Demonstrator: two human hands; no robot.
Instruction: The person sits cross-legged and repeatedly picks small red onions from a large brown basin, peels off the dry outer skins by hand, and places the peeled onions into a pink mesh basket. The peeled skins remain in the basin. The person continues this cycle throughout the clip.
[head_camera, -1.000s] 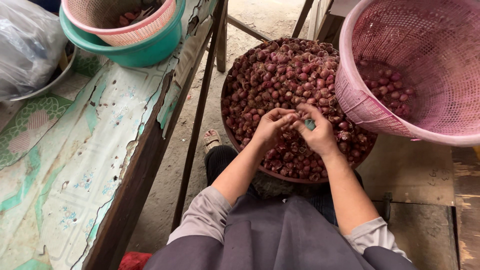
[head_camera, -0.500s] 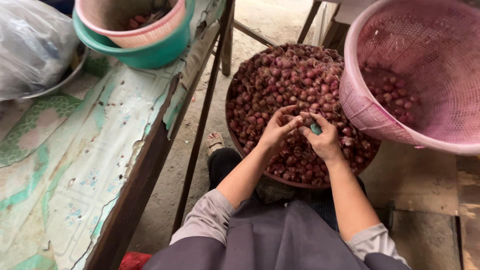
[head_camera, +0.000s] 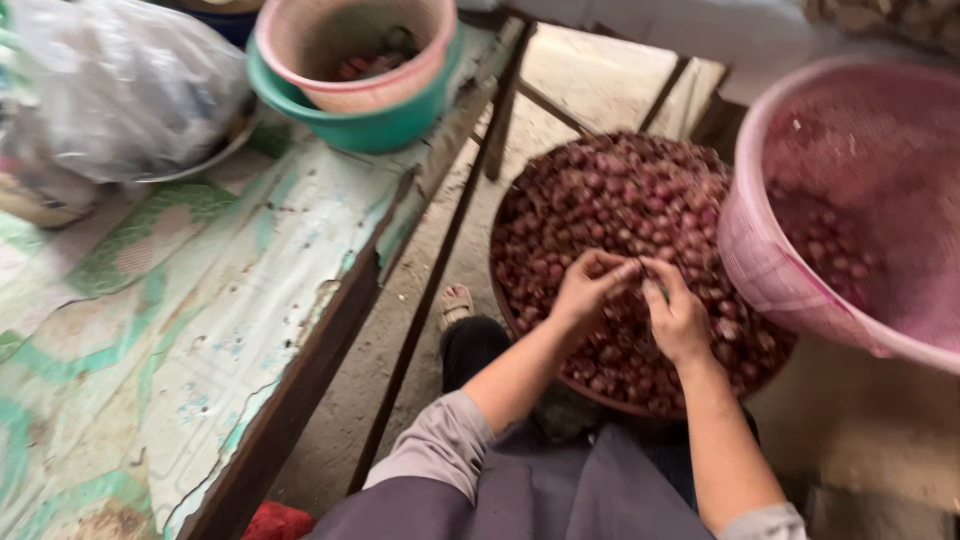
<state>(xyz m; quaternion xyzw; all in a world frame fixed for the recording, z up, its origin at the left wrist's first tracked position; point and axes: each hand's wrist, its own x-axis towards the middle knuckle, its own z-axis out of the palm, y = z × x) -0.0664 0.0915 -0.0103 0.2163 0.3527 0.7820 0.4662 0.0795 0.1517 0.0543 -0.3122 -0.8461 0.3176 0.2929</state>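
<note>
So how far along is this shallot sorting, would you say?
Some looks done: a few shallots lie in the pink basket. In hand: the left hand and right hand meet over one bulb, too blurred to make out. Left: the round tray is heaped with shallots, so most remains.

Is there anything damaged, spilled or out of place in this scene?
Only the table looks damaged: its green patterned covering is worn and peeling near the edge. Nothing seems spilled; both hands, left and right, work over the tray of shallots.
</note>
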